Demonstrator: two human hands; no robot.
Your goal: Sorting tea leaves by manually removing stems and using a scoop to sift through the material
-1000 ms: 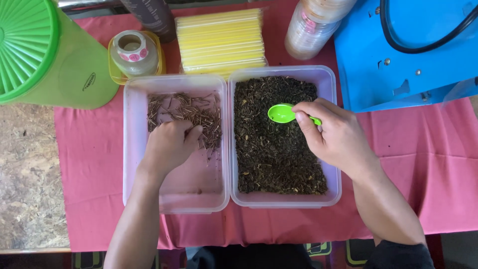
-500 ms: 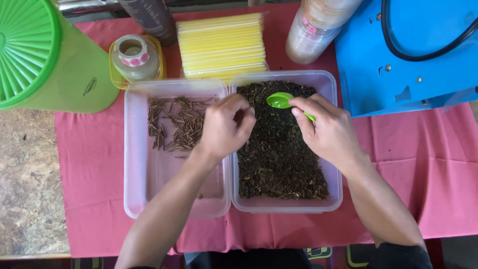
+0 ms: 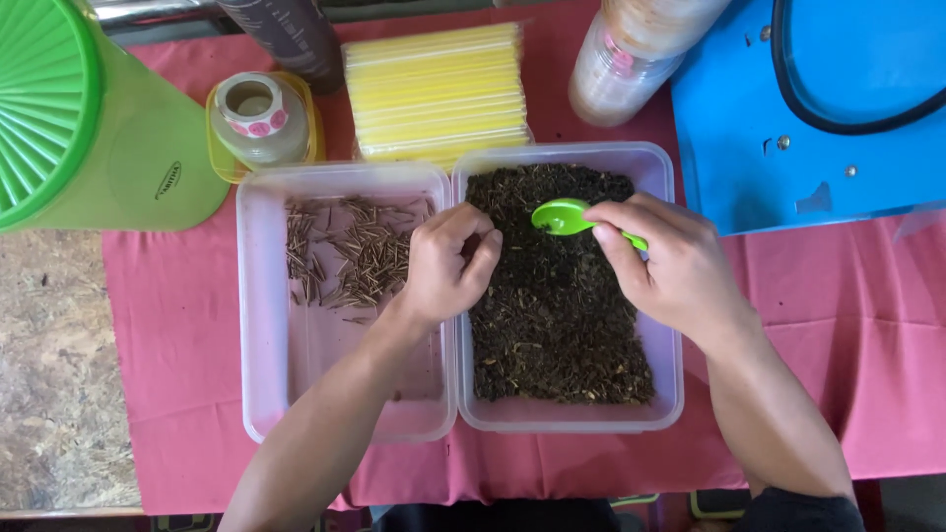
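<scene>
Right hand point(image 3: 675, 271) pinches the handle of a small green plastic spoon point(image 3: 567, 217) between thumb and fingers, bowl held level just above the dark loose dried leaves point(image 3: 552, 315) near the far end of the right clear plastic tub point(image 3: 670, 325). Left hand point(image 3: 448, 266) is curled with fingertips pressed together over the shared rims of the two tubs, just beside the spoon bowl; cannot tell if anything is pinched inside. Left clear plastic tub point(image 3: 261, 374) holds a loose pile of short brown dried sticks point(image 3: 345, 256) at its far end, near end mostly bare. Both tubs sit side by side, touching, on a red cloth point(image 3: 177, 345) mid-table. Along the far edge: a tall green plastic canister with ribbed lid point(image 3: 108, 138) at the far-left corner, a roll of round stickers in a yellow dish point(image 3: 258, 113), a pack of yellow straws point(image 3: 439, 89), a clear plastic jar point(image 3: 626, 59), and a blue metal machine point(image 3: 818, 148) at the far-right corner.
</scene>
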